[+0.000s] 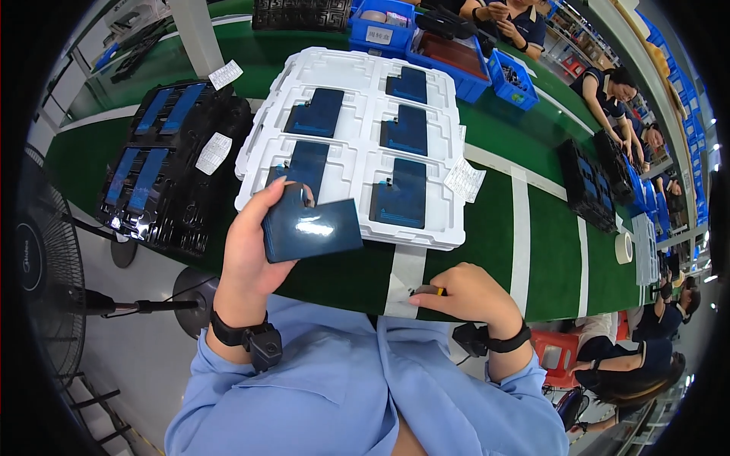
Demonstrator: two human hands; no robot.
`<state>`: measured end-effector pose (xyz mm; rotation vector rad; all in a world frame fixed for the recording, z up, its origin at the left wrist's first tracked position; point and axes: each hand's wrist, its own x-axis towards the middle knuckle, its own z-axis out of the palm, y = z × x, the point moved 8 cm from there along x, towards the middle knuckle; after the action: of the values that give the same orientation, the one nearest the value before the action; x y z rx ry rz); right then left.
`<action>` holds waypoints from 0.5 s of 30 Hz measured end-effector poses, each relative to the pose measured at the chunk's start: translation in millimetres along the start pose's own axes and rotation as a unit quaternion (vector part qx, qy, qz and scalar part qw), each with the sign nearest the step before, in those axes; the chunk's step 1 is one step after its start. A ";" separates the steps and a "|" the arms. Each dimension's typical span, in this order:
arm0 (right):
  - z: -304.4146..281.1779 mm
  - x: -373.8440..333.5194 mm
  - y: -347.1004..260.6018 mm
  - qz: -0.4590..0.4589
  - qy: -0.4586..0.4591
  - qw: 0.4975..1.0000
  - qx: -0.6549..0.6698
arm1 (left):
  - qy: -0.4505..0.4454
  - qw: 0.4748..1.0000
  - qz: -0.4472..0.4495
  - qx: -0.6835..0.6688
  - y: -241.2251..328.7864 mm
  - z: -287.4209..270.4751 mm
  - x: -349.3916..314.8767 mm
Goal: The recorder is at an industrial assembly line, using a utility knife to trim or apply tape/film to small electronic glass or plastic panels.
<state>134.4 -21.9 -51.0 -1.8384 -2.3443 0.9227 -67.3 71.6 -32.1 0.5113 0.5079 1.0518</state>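
My left hand grips a flat, dark blue L-shaped battery by its left side, raised over the near edge of the white tray. Light glares off its face, and a thin strip shows at its notch. My right hand rests at the table's near edge, closed around a small tool with a yellow part; most of the tool is hidden by the fingers. In the stacked white plastic tray, several similar batteries lie in their pockets, while the far-left pocket holds none.
Black trays with blue pieces stand at left, paper slips on them. Another paper slip hangs by the white tray. Blue bins line the far side. A tape roll lies right. A floor fan stands left; co-workers sit along the right.
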 end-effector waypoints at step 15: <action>11.8 22.4 2.2 0.033 -0.073 0.989 -0.126 | 0.029 0.999 0.028 0.005 5.9 0.3 -7.7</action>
<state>125.2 -6.7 -69.2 -2.0108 -2.6096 0.8259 -74.2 67.0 -27.1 0.5084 0.5529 1.1209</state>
